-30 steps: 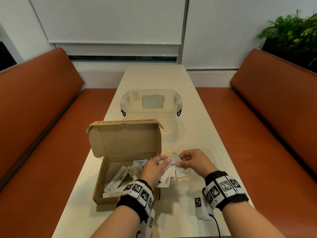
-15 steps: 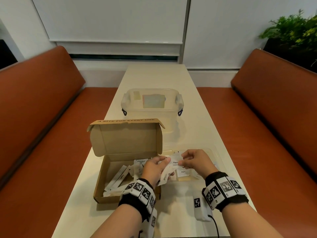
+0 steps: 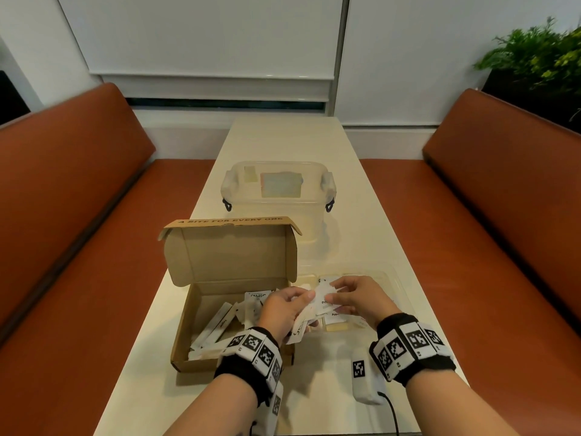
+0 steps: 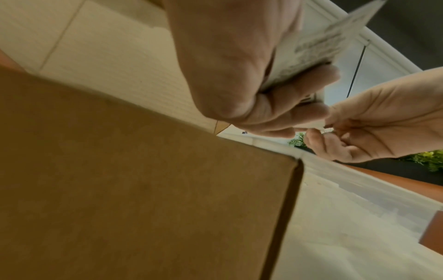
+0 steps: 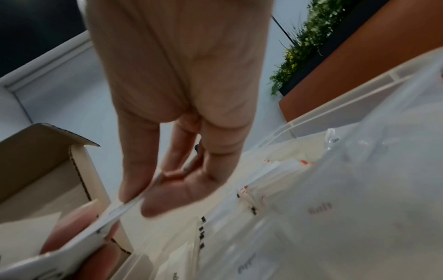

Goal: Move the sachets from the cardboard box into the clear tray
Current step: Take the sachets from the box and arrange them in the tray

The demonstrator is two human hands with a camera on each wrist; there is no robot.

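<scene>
Lying nearest on the pale table (image 3: 345, 196) is a small white tagged device (image 3: 364, 377) with a black cable, just beside the right wrist. Both wrists wear black bands with black-and-white marker squares. The left hand (image 3: 284, 309) has its fingers curled round a small stack of white sachets (image 4: 309, 49), held above the right edge of the cardboard box (image 3: 201, 309). The right hand (image 3: 358, 297) meets it there and pinches one white sachet (image 5: 115, 212) between thumb and forefinger, its other fingers loosely bent; this sachet sits at the top of the left hand's stack, over the seam between box and tray. The box stands open on the left of the table with its lid flap upright, and more sachets (image 3: 220, 322) lie loose on its floor, some long and thin. Touching its right side is the clear tray (image 3: 394, 278), with several sachets (image 5: 287, 208) already lying flat inside, a few printed with small words. Beyond the box stands a clear lidded container (image 3: 278, 190) with clip handles. Orange benches (image 3: 72, 215) flank the table, and a green plant (image 3: 540, 55) sits at the far right.
</scene>
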